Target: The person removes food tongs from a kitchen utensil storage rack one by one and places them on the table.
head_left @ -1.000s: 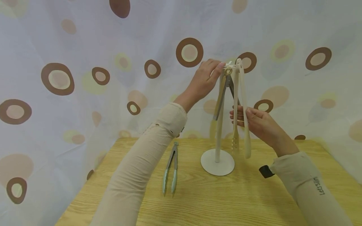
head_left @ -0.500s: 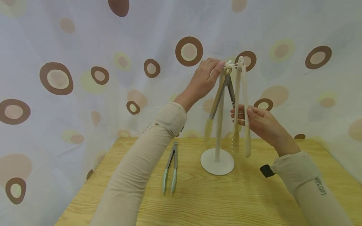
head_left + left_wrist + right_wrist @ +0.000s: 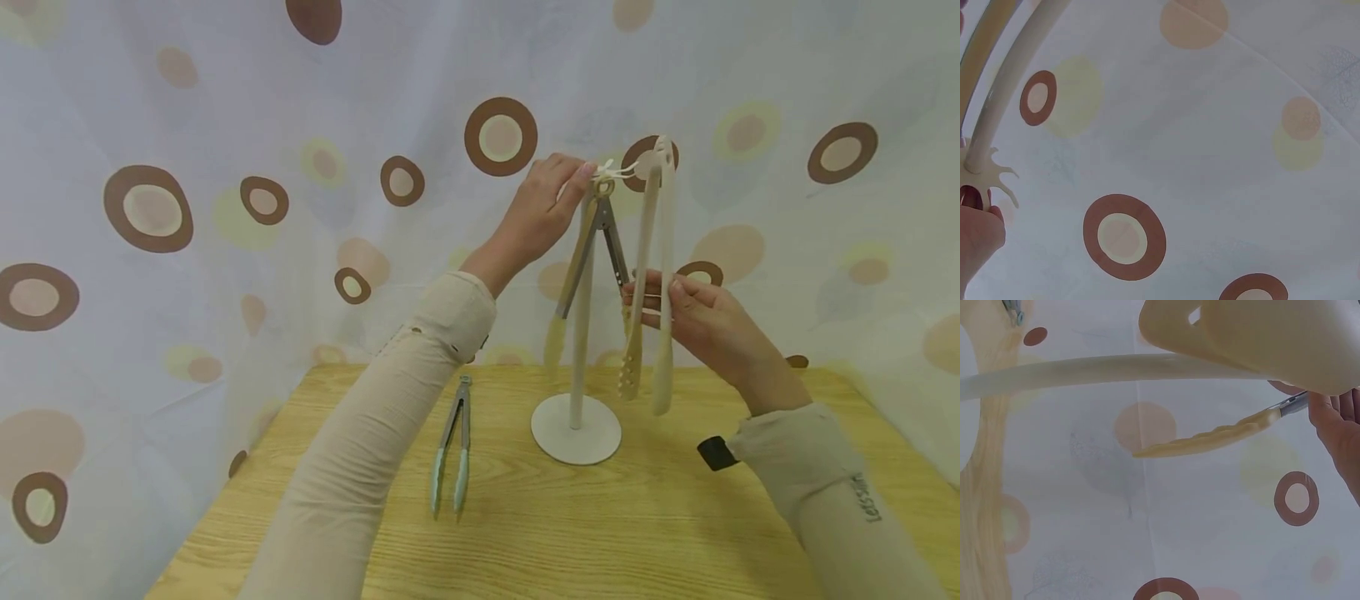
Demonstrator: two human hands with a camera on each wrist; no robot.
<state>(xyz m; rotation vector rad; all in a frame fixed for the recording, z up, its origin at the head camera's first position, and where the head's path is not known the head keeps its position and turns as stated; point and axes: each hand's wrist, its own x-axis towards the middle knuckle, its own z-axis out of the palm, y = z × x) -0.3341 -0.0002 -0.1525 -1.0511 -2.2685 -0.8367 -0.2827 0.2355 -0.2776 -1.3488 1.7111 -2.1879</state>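
Note:
My left hand [image 3: 543, 204] grips the hooked top of a cream utensil stand [image 3: 577, 367]; the left wrist view shows its curved hooks [image 3: 1004, 181] beside the fingers. Cream tongs [image 3: 666, 242] are in my right hand [image 3: 705, 325], upright, thumb in front and fingers behind their arms. Their top end is just right of the hook tips, with a small gap. Steel tongs [image 3: 576, 275] with pale yellow tips hang spread from a hook, one arm partly behind the cream tongs. A yellow tip [image 3: 1210, 437] of theirs shows in the right wrist view.
Grey tongs [image 3: 462, 475] with mint tips lie on the wooden table [image 3: 540, 542], left of the stand's round base [image 3: 551, 442]. A spotted curtain [image 3: 300, 92] hangs behind. A black tag [image 3: 717, 453] sticks out from the right sleeve.
My right hand has moved right with the cream tongs; their top has come away from the hooks and risen slightly. The hanging steel tongs have spread wider. My left hand stays put.

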